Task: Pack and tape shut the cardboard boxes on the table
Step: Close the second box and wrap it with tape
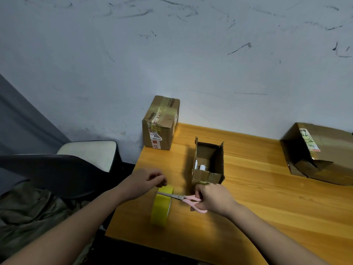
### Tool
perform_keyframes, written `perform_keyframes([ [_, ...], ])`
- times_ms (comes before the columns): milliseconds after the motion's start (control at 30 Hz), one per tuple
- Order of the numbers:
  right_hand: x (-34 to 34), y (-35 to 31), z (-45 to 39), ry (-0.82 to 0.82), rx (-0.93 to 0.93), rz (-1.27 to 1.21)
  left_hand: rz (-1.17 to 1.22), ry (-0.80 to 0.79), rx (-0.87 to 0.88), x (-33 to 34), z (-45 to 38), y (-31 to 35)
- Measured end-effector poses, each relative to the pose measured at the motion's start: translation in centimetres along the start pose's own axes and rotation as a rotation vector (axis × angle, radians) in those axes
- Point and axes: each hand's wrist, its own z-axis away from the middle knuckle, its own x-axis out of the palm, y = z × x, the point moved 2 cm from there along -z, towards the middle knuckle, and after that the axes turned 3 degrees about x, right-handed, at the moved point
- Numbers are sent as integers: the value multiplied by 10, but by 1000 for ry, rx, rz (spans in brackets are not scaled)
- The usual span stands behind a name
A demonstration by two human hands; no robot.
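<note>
A small open cardboard box (209,161) stands mid-table with small white items inside. Just in front of it my right hand (214,199) grips pink-handled scissors (186,198), blades pointing left over a yellow tape roll (161,205) that stands on edge on the table. My left hand (146,181) hovers just above the roll with fingers curled, pinching at what looks like the tape's end; the strip itself is too thin to make out. A taped-shut box (160,123) sits at the table's far left corner.
A larger, crumpled cardboard box (317,152) lies at the right edge of the wooden table (267,188). A chair (63,169) with a pale seat stands left of the table, against a scuffed wall. The table's left edge runs just under my left wrist.
</note>
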Motion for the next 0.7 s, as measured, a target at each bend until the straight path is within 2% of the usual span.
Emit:
perform_keyframes([
  [133, 0, 1, -1, 3, -3, 19, 53, 193, 0, 0, 7, -17],
  [200, 1, 1, -2, -1, -7, 21, -77, 295, 19, -3, 13, -24],
  [233, 1, 1, -2, -2, -8, 18, -186, 286, 32, -2, 15, -28],
  [300, 2, 1, -1, 3, -7, 12, -346, 150, 47, 7, 17, -42],
  [367, 0, 2, -1, 25, -3, 14, -452, 11, 25, 22, 13, -59],
  [400, -1, 2, -1, 36, -3, 14, -484, -7, 1, 28, 10, -65],
  [533, 1, 1, 0, 39, -18, 13, -454, 24, -87, 35, -2, -72],
  [700, 6, 4, 3, 62, 18, 18, -455, -58, -81, 32, -7, -68],
])
